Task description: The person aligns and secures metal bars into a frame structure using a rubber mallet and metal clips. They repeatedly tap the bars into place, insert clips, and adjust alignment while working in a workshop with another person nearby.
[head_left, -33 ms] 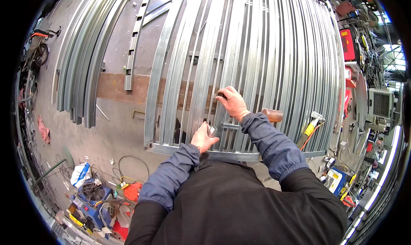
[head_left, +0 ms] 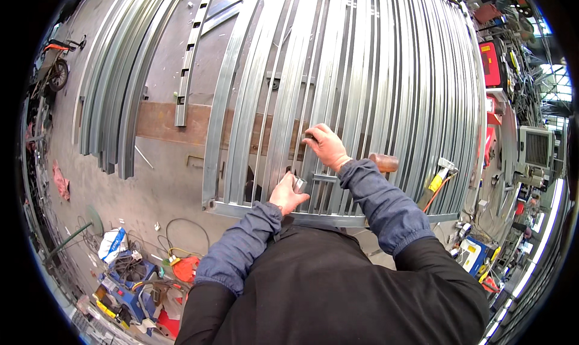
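Nothing has shifted — your left hand (head_left: 288,193) still pinches a small metal piece (head_left: 300,184), your right hand (head_left: 325,146) stays closed on a bar (head_left: 313,113) of the frame (head_left: 241,209).

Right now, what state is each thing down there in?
Grey metal barred frame: lying flat on the floor.
Left hand: holding a small shiny metal piece against the bars.
Right hand: gripping a bar.
Wooden-handled hammer: resting on the frame, untouched.
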Demonstrator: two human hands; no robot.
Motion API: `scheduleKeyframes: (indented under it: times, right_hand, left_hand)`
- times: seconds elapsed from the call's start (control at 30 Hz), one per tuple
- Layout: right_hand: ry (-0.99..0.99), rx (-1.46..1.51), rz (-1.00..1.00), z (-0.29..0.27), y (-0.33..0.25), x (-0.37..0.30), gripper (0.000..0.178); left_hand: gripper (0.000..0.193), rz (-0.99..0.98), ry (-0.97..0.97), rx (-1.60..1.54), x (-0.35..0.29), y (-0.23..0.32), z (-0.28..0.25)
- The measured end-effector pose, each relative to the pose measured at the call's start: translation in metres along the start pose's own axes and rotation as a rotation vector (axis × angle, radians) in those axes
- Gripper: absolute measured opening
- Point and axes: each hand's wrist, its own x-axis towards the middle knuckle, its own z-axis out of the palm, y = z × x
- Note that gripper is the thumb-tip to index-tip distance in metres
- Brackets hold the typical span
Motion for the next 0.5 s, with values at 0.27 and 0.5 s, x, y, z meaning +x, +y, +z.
scheduleKeyframes:
  times: [0.27,0.5]
  right_hand:
    - [0.001,-0.020,0.058,0.012,-0.004,-0.003,0.028]
    - [0.033,-0.101,-0.049,0.018,0.001,-0.006,0.028]
  left_hand:
    - [0.100,-0.105,-0.158,0.030,0.008,0.003,-0.015]
    - [0.110,-0.063,-0.177,-0.048,0.010,-0.011,-0.013]
